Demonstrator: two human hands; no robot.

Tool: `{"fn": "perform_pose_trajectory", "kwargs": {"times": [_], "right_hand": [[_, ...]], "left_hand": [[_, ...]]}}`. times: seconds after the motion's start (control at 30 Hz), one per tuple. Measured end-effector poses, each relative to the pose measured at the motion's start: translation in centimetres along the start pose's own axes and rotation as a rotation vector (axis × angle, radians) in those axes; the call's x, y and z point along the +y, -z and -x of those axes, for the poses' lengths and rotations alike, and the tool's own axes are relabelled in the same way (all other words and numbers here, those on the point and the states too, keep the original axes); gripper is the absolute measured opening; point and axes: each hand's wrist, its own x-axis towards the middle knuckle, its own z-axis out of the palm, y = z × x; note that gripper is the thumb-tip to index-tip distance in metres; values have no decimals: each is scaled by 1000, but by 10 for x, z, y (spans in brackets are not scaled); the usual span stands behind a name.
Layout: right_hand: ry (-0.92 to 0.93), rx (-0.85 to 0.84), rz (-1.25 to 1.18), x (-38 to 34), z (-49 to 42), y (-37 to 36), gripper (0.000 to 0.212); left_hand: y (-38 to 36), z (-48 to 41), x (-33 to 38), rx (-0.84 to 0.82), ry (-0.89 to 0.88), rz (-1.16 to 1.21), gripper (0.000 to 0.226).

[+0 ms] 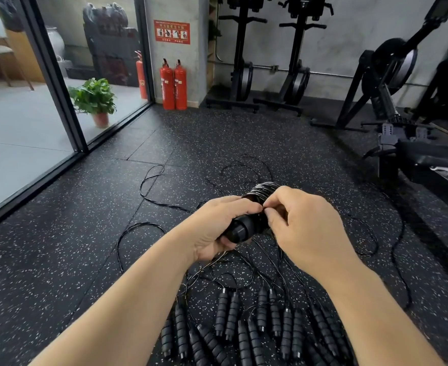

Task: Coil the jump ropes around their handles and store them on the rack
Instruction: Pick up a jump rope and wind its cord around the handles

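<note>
Centre of frame, both hands up over the floor w/ one bundle between them. Left hand (219, 225) was wrapped round the black handles (241, 228), fingers curled over the top, thumb under; butt end of a handle stuck out toward the camera below the knuckles. Coiled rope (263, 190), thin black cord w/ pale flecks, sat wound in tight turns on the far end of the handles, just above and between the two hands. Right hand (300, 223) was pinching the cord at the coil's near edge, thumb and forefinger tips together, other fingers curled loosely; its fingertips touched the left hand's fingertips.

Lower centre to lower right of frame: approx. a dozen+ spare handles (246, 328), black, ribbed foam, lay in pairs on the speckled rubber floor (85, 233), cords running up from their ends. Loose cords (149, 191) trailed in loops across mid-frame, left and right of the hands, tangled under the forearms.

Upper centre: two red extinguishers (173, 85) stood side by side against a grey pillar, red notice (172, 31) above them. Upper left: glass wall w/ dark frame, potted plant (94, 100) behind it. Upper right: black rowing machines (391, 83), two more stood upright along the back wall.
</note>
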Motion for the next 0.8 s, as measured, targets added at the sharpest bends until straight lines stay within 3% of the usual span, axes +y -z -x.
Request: {"fn": "perform_pose_trajectory", "kwargs": {"times": [0.37,0.53,0.63,0.8], "right_hand": [[-196,140,-137,-1,-1,-12,10],[-185,133,-164,3,-5,-13,11],[-242,48,-319,10,-7,-10,6],[-562,134,-675,22,-10,1,17]], "left_hand": [[-9,1,0,69,-11,69,10],[-6,1,2,72,-17,121,9],[-5,-1,0,85,-43,95,10],[-5,-9,-7,201,-260,-221,19]]}}
